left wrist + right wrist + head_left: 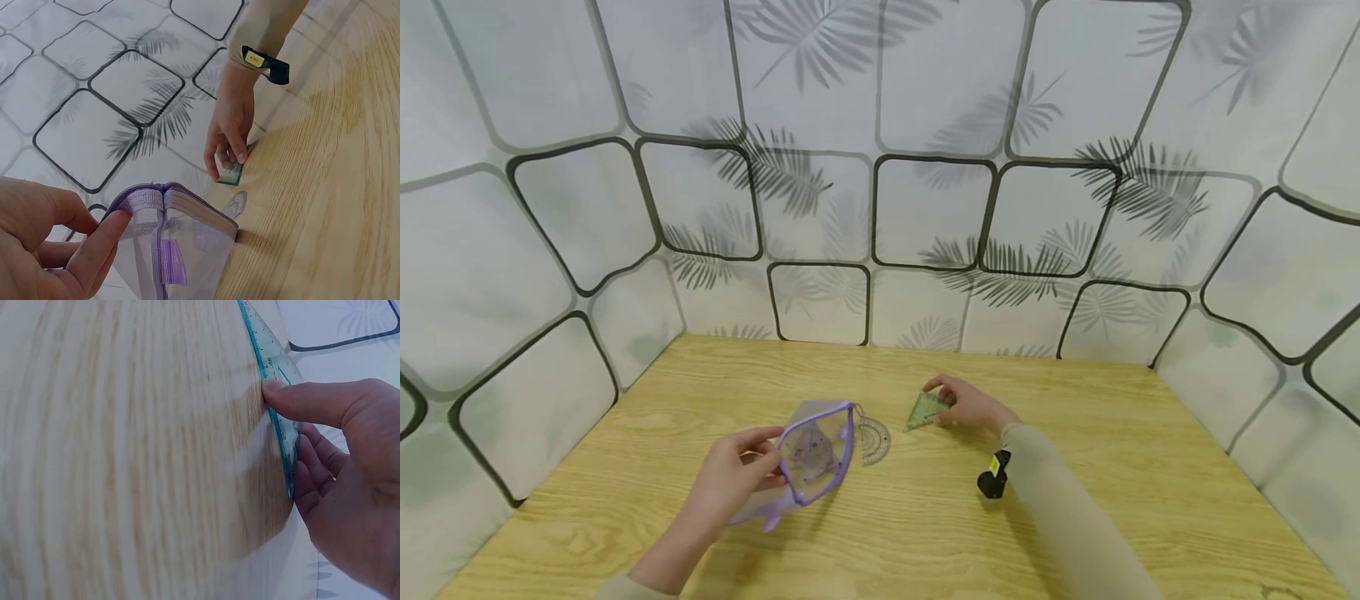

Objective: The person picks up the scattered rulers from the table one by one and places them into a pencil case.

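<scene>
A see-through mesh zip pouch with purple edging (847, 462) tilts above the table, its mouth spread. My left hand (733, 467) pinches the pouch's rim between thumb and fingers, seen closely in the left wrist view, where the purple zip pull (173, 262) hangs down. To the right, my right hand (972, 407) grips a clear greenish set square (922, 410). In the right wrist view the thumb lies on the set square's (280, 419) scaled edge, with the other fingers behind it. Between pouch and set square lies a clear protractor (876, 442), partly hidden by the pouch.
The light wooden table (925, 533) spreads under both hands. White patterned curtain-like walls (820, 304) with dark rounded squares and leaf prints enclose it at the back and both sides. A black device with a yellow label (993, 475) sits on the right wrist.
</scene>
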Demonstrator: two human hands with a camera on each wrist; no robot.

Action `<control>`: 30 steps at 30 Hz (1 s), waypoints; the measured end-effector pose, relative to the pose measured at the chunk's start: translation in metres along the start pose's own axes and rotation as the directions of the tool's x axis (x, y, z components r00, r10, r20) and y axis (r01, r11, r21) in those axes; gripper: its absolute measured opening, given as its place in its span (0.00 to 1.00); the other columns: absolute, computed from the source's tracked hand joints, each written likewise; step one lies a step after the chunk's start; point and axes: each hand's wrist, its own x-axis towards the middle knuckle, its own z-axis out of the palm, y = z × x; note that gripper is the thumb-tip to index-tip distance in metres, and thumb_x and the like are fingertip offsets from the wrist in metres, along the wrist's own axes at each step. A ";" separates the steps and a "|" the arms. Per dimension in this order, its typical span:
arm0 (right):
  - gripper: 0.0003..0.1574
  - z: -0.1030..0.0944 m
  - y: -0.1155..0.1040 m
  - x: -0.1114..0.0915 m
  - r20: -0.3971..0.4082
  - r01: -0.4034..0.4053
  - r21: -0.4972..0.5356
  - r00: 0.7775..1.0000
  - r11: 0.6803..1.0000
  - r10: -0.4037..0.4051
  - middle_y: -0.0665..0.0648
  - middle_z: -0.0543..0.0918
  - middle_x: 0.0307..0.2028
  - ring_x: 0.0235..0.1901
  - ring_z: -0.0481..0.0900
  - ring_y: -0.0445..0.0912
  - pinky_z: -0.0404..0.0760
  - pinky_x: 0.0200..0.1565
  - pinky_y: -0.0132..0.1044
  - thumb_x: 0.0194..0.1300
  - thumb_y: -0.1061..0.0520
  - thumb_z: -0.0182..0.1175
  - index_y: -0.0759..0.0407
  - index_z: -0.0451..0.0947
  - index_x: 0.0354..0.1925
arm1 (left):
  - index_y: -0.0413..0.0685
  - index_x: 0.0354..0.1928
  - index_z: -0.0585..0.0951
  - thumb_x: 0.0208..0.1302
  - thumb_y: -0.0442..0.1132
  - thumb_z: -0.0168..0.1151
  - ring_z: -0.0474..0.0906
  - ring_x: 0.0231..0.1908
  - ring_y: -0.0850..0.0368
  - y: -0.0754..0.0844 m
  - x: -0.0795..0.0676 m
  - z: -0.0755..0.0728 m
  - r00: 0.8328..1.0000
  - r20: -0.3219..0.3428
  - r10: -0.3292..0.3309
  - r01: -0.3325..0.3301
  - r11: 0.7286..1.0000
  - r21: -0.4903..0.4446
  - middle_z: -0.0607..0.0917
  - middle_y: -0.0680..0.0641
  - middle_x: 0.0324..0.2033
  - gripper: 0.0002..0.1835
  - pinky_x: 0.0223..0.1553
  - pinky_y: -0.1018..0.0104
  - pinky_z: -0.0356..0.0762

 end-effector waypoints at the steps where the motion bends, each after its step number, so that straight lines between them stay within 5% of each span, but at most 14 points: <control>1: 0.34 0.000 0.000 0.000 -0.007 0.000 0.002 1.000 1.000 0.000 0.63 0.74 0.53 0.52 0.72 0.53 0.77 0.57 0.53 0.62 0.62 0.66 0.57 0.69 0.64 | 0.31 0.63 0.74 0.64 0.26 0.53 0.82 0.32 0.57 0.000 0.000 -0.001 1.000 -0.001 0.000 0.000 1.000 0.002 0.77 0.44 0.37 0.24 0.36 0.69 0.91; 30: 0.21 -0.001 0.003 -0.007 -0.113 0.053 -0.080 0.992 0.995 -0.062 0.60 0.81 0.42 0.41 0.78 0.48 0.82 0.40 0.40 0.66 0.64 0.60 0.56 0.77 0.58 | 0.31 0.63 0.74 0.64 0.27 0.54 0.83 0.34 0.58 0.000 -0.003 -0.013 1.000 -0.018 -0.007 0.007 1.000 0.016 0.77 0.44 0.38 0.24 0.38 0.69 0.90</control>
